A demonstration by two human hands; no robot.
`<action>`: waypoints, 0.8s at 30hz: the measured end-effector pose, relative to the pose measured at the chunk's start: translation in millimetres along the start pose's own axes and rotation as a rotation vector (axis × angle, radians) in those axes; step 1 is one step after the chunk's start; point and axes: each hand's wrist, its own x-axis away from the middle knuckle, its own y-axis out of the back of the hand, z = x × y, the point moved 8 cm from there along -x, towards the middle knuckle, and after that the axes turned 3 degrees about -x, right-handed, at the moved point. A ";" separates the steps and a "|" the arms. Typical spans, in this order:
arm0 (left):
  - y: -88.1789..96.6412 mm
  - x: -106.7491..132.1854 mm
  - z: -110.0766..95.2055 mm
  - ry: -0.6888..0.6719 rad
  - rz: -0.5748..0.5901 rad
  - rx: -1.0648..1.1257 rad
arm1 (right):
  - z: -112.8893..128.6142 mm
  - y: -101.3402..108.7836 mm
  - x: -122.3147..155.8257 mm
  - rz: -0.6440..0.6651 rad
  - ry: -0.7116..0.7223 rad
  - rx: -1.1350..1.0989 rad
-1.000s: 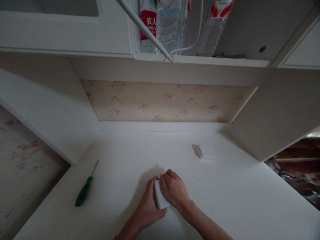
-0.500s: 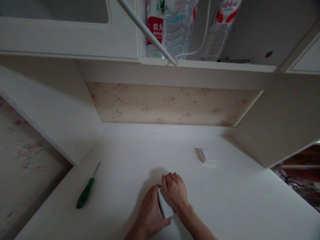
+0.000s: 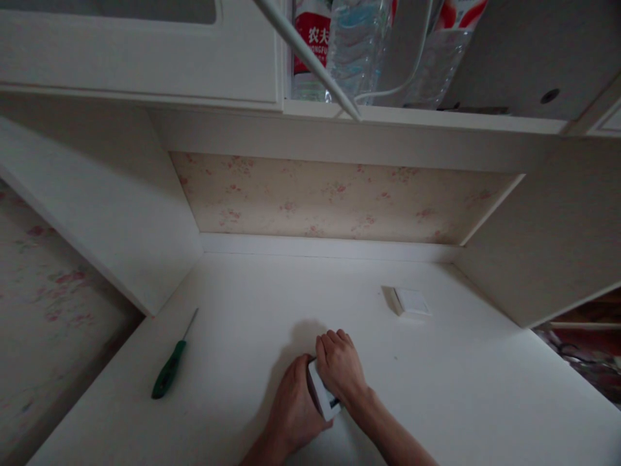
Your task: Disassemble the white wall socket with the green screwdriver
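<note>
Low in the middle, my left hand [image 3: 297, 402] wraps around the side of a small white plastic box [image 3: 321, 393], its thumb and fingers at the two ends. My right hand [image 3: 339, 364] lies over the upper face with its fingers curled closed at the far end, covering much of it. A dark gap [image 3: 334, 403] shows near the box's near end. What exactly the box is, I cannot make out. Left of the hands lies a screwdriver [image 3: 169, 370] with a green handle, its thin shaft pointing away from me.
A white square piece like a wall switch [image 3: 411, 301] rests on the white desktop [image 3: 242, 304] toward the back right. Side panels [image 3: 111, 200] bound the desk. Overhead, an open cupboard holds plastic bottles [image 3: 356, 52], and a white rod [image 3: 310, 58] hangs down before it.
The box has turned slightly in my hands, and a dark gap now shows near its near end. My right hand has shifted a little. The whole view has moved slightly.
</note>
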 end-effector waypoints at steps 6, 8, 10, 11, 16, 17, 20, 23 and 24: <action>5.7 -2.4 -13.1 -0.082 -0.011 0.051 | 13.3 32.5 -15.7 -0.022 0.022 -0.051; 9.6 -2.1 -10.9 -0.058 -0.037 0.072 | 1.3 28.7 -17.4 0.029 -0.053 -0.141; 10.4 -2.6 -8.5 -0.060 -0.026 0.075 | -15.7 24.2 -16.1 0.036 -0.147 -0.308; 10.5 -3.2 -6.4 -0.058 -0.021 0.072 | -25.2 22.2 -14.5 0.024 -0.201 -0.410; 11.2 -5.7 11.4 0.020 -0.031 0.051 | -69.3 10.0 1.2 -0.056 -0.542 -0.838; 10.1 -5.9 13.8 0.032 -0.022 0.052 | -73.2 6.8 4.1 -0.055 -0.572 -0.895; 7.8 -6.7 16.9 0.042 -0.009 0.084 | -81.9 -3.8 13.4 -0.065 -0.640 -1.051; 9.0 -7.6 16.9 0.034 -0.012 0.127 | -89.6 -10.5 22.3 -0.113 -0.681 -1.142; 10.4 -7.4 16.5 0.033 -0.009 0.135 | -90.6 -11.8 24.3 -0.120 -0.678 -1.158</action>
